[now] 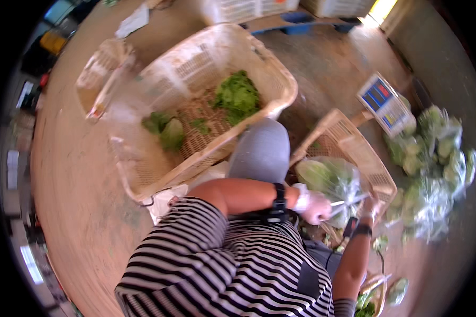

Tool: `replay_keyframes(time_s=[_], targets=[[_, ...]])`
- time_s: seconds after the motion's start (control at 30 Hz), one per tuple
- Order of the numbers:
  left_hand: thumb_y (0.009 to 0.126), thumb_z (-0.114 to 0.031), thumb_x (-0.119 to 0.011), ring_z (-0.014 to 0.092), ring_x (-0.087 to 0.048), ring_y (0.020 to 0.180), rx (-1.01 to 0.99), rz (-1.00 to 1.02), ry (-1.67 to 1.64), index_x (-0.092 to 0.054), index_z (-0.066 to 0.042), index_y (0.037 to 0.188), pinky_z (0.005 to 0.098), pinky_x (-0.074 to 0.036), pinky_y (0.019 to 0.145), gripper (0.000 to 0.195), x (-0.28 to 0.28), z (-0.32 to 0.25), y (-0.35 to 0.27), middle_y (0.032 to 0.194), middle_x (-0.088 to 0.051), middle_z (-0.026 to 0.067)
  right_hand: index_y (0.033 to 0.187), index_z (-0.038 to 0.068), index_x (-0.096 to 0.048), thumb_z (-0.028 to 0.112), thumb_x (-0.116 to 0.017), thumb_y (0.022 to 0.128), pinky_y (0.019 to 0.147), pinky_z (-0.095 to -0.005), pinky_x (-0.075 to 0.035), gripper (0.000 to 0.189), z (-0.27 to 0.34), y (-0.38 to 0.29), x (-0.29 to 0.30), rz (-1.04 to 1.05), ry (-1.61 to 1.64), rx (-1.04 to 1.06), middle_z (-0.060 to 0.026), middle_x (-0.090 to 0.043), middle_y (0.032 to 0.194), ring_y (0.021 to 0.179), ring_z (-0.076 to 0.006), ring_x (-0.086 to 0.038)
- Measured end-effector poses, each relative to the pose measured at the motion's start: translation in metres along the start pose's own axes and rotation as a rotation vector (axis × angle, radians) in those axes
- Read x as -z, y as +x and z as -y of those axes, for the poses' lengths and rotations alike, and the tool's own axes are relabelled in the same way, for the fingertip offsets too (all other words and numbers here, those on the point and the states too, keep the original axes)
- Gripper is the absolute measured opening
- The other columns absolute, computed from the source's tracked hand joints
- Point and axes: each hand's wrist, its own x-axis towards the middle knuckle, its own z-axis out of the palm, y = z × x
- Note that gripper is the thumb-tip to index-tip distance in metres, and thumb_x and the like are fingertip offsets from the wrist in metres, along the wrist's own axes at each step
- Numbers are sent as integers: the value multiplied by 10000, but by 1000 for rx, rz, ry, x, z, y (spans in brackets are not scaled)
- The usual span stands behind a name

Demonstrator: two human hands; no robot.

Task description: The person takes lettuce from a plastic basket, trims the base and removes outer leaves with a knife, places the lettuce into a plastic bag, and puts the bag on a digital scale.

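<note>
My left hand [316, 207], partly covered in white at the wrist, is closed on the gathered end of a clear plastic bag [344, 178]. Leafy green vegetables [315, 172] fill the bag, which rests over a smaller plastic crate [355, 136]. On the bag's other side is my right hand [373, 206], its fingers closed at the bag's twisted neck and partly blurred. A white strip, perhaps tape or bag film, stretches between both hands. Beyond my knee, a large plastic crate [289, 85] holds a leafy green head [238, 95] and loose leaves [172, 134].
A digital scale [386, 105] stands beyond the smaller crate. Bagged green vegetables [428, 198] are piled at the right by the wall. White crates [250, 10] and a blue pallet [297, 29] stand at the top. Another basket [382, 297] with greens is at bottom right.
</note>
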Motion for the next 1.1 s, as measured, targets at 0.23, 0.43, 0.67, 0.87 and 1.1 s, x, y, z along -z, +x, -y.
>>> replay_keyframes(time_s=[0.23, 0.43, 0.67, 0.87, 1.1], targets=[[691, -299, -646, 275, -546, 903, -26, -31, 108, -590, -65, 699, 402, -429, 714, 240, 5, -3, -29, 843, -570, 98, 853, 58, -705, 180, -622, 696, 692, -300, -490, 216, 58, -7, -68, -41, -211, -127, -64, -683, 796, 735, -200, -628], [717, -301, -648, 311, -554, 937, 135, -126, 84, -614, -53, 767, 397, -430, 813, 255, -4, 9, -60, 952, -598, 131, 861, 64, -639, 309, -448, 926, 660, -277, -459, 317, 175, -117, -37, 684, 158, 6, -27, -625, 782, 720, -151, -562], [776, -284, -609, 271, -461, 1096, 210, -944, -35, -423, -2, 1227, 368, -380, 912, 563, 53, -6, -28, 1202, -452, 156, 653, 100, -417, 452, -383, 941, 445, -254, -242, 456, 286, -178, 84, 131, 752, 351, 16, -323, 521, 464, -104, -297], [904, -247, -508, 151, -485, 979, 403, -1224, -576, -237, -80, 1402, 269, -410, 784, 591, 64, 25, -32, 1123, -476, 80, 734, 63, -495, 374, -431, 941, 569, -298, -549, 379, 358, -32, 182, -142, 555, 63, -34, -496, 673, 541, -172, -527], [884, -171, -526, 52, -464, 715, 729, -1115, -852, -374, -55, 1317, 167, -378, 604, 473, 62, 41, -41, 869, -541, 13, 809, 5, -565, 210, -440, 917, 636, -355, -504, 264, 503, 41, 288, -644, 580, 877, -125, -572, 717, 645, -228, -620]])
